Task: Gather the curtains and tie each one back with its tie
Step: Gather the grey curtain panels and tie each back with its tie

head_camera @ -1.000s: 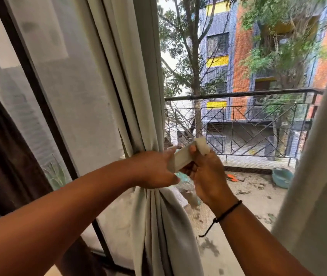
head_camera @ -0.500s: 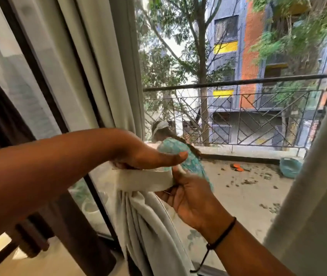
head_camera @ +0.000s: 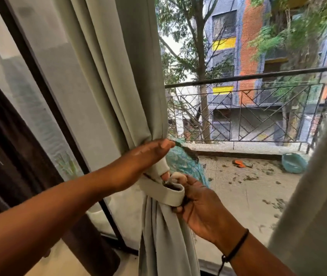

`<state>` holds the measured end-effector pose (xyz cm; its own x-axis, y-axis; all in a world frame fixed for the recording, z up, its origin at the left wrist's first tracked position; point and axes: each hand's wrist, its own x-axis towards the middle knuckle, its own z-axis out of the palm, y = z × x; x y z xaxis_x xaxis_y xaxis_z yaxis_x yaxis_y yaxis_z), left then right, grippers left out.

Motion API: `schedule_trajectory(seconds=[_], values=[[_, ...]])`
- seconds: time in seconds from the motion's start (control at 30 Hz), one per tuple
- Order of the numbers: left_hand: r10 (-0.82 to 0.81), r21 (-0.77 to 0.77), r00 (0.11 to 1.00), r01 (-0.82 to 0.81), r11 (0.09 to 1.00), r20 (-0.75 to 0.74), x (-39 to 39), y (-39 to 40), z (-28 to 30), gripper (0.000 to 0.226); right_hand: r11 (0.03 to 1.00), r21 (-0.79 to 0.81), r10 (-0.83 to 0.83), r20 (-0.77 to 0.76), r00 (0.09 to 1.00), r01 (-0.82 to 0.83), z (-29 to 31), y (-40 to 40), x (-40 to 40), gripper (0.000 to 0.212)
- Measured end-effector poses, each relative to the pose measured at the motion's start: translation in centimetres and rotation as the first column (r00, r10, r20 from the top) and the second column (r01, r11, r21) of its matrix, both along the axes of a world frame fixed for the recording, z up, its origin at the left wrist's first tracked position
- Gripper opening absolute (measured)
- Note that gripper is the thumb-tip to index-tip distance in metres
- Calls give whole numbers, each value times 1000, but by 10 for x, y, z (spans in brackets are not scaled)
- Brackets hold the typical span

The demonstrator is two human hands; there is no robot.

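The pale grey-green left curtain [head_camera: 122, 80] hangs gathered into a bunch at the middle of the head view. A cream fabric tie [head_camera: 168, 193] runs around the bunch. My left hand [head_camera: 142, 158] lies against the gathered folds just above the tie, thumb stretched forward, fingers hidden behind the cloth. My right hand [head_camera: 200, 204] holds the tie's looped end at the bunch's right side, fingertips pinching it. A second pale curtain [head_camera: 318, 196] hangs loose at the right edge.
A dark brown curtain [head_camera: 3, 156] and a black door frame [head_camera: 63, 124] stand on the left. Beyond the screen lie a balcony with a metal railing [head_camera: 248, 78], a teal basin [head_camera: 294, 163] and a person in teal cloth [head_camera: 184, 164].
The tie now sits wrapped around the bunch, where a second ago its ends were held up between both hands. My right hand has dropped lower and my left has moved above the tie.
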<state>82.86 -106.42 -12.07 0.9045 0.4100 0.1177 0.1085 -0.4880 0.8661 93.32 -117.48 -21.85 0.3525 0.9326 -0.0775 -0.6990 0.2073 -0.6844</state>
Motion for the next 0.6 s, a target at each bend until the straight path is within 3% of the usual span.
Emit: schedule_trajectory(seconds=[0.1, 0.23, 0.27, 0.33, 0.43, 0.47, 0.5, 0.53, 0.6], values=[[-5, 58, 1000, 5, 998, -5, -11, -4, -7, 77, 998, 16, 56, 141, 988, -59, 2, 1, -3, 12], [60, 300, 997, -42, 953, -50, -22, -18, -9, 76, 999, -29, 39, 226, 973, -33, 4, 6, -5, 26], [78, 446, 993, -31, 894, -87, -24, -24, -9, 76, 999, -31, 22, 233, 972, -16, 5, 7, -7, 31], [149, 723, 980, -6, 691, -134, -26, -40, -11, 73, 999, -15, -28, 213, 977, 32, 7, 12, -10, 26], [238, 913, 971, -87, 400, -12, -25, -57, -24, 68, 997, 1, -81, 38, 996, 81, 8, 19, -13, 20], [255, 925, 967, -106, 364, 10, -23, -58, -27, 64, 996, 16, -91, -40, 995, 91, 9, 22, -15, 20], [268, 917, 962, -158, 367, 58, -21, -57, -28, 57, 994, 37, -94, -112, 989, 99, 8, 25, -15, 20], [265, 873, 957, -229, 431, 120, -19, -54, -28, 51, 994, 49, -91, -158, 983, 100, 7, 28, -16, 20], [333, 666, 912, -403, 627, 238, -19, -51, -25, 41, 992, 78, -85, -192, 978, 102, 3, 34, -17, 28]])
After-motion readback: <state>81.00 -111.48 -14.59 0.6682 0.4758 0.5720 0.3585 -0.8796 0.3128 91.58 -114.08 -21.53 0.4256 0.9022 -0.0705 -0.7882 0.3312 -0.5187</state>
